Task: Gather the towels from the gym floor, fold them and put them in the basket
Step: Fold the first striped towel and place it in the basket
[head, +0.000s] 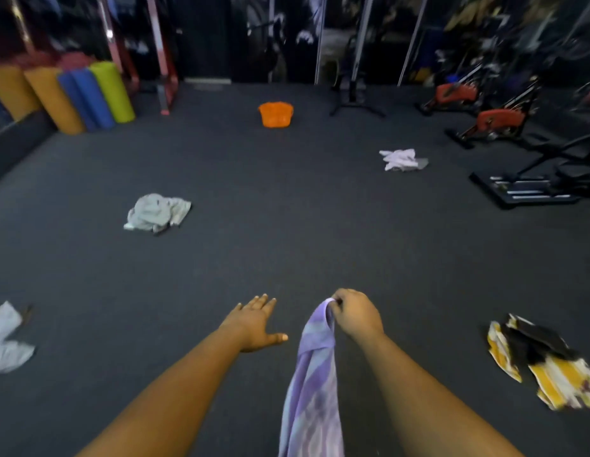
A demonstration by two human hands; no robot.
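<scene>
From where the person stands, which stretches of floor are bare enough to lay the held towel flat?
Bare floor runs from the hands to the orange basket, between the grey towel and white towel. The right edge is crowded: yellow towel, machines.

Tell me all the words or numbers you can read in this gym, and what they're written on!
There are none to read.
The orange basket shows no label.
The purple towel in the right hand has stripes only, no words.
The yellow and black towel shows a pattern, no readable text.
The dark back wall has pale shapes, too blurred to tell if they are letters.
</scene>
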